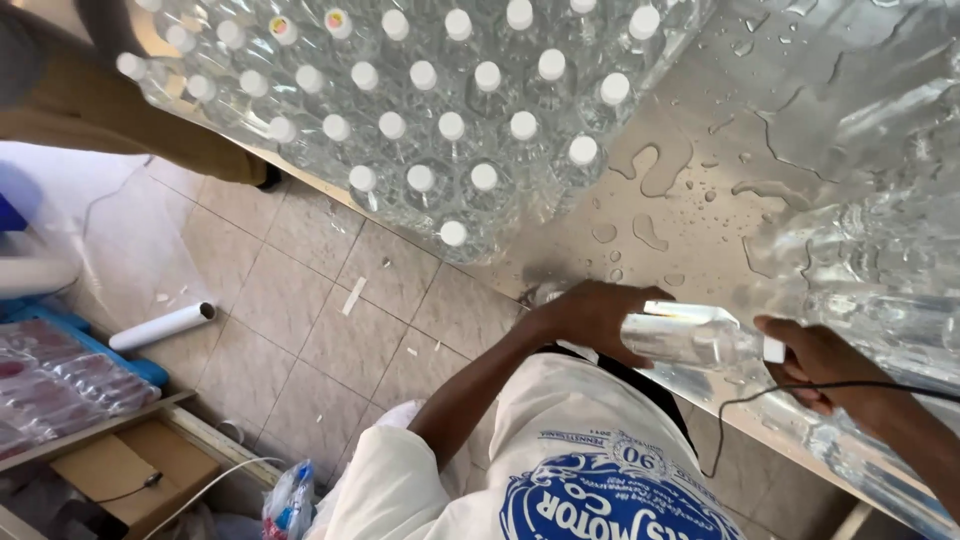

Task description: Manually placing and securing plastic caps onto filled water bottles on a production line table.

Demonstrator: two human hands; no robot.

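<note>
I hold a clear plastic bottle (690, 338) on its side over the near edge of a wet metal table (700, 215). My left hand (590, 318) wraps around the bottle's base end. My right hand (820, 362) grips the end with the white cap (773, 350). A thin black cable (800, 388) runs across my right wrist and hangs down in front of the table. My white shirt with a blue print (590, 480) fills the bottom of the view.
Many upright clear bottles with white caps (420, 110) crowd the table's far left part. Crumpled clear plastic wrap (880, 240) lies at the right. On the tiled floor are a white roll (162, 326), a cardboard box (130, 465) and another person's tan trouser leg (110, 110).
</note>
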